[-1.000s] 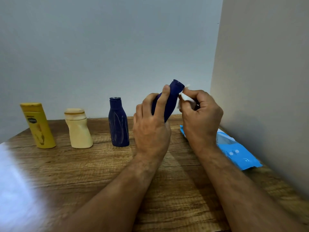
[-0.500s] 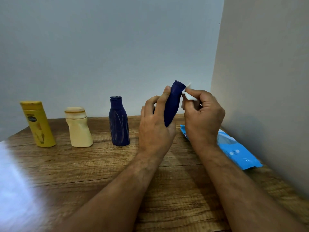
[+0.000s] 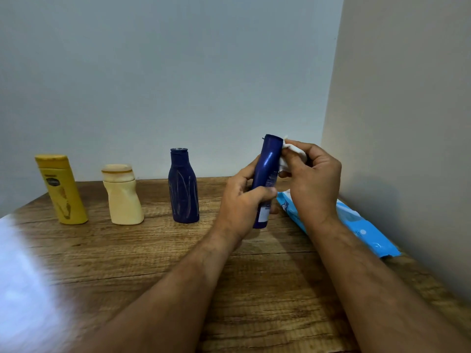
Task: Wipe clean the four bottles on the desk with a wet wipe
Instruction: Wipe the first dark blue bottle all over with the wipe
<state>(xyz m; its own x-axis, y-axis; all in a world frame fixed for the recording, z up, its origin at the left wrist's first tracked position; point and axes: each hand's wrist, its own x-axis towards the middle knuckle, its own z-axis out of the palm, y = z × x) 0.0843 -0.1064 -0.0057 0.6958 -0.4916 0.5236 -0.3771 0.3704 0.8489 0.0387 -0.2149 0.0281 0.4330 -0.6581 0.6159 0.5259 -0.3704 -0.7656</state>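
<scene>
My left hand (image 3: 242, 200) grips a slim dark blue bottle (image 3: 267, 169) around its lower half and holds it nearly upright above the desk. My right hand (image 3: 311, 179) pinches a crumpled white wet wipe (image 3: 293, 151) against the bottle's upper right side, near the top. Three other bottles stand in a row on the desk to the left: a yellow one (image 3: 62, 192), a cream one (image 3: 122, 197) and a dark blue one with smear marks (image 3: 183, 187).
A blue wet-wipe pack (image 3: 356, 225) lies on the wooden desk (image 3: 153, 250) at the right, close to a side wall (image 3: 407, 123). A back wall runs right behind the bottle row. Bright glare covers the desk's left front.
My left hand has turned the held bottle from a tilt to nearly upright, and its label side now shows. The wipe stays pressed near the bottle's top.
</scene>
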